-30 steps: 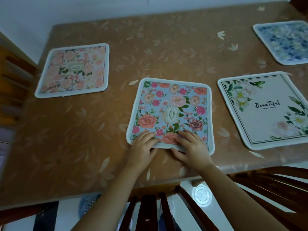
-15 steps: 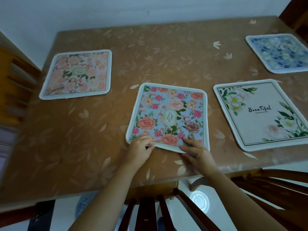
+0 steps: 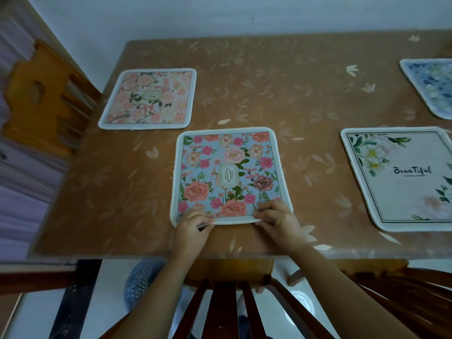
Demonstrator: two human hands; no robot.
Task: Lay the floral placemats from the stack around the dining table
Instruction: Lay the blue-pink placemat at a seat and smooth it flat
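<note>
Your left hand and right hand both pinch the near edge of the blue floral placemat, fingers on top, thumbs tucked under the slightly lifted border. That mat lies flat otherwise, its near edge close to the table's front edge, with bare cloth open to either side. You have four placemats in view: the blue one, a pink floral mat at far left near the table's left edge, a white "Beautiful" mat to the right, and a blue-white mat cut off at the far right. Two chair backs show: one orange at left, one dark below you.
</note>
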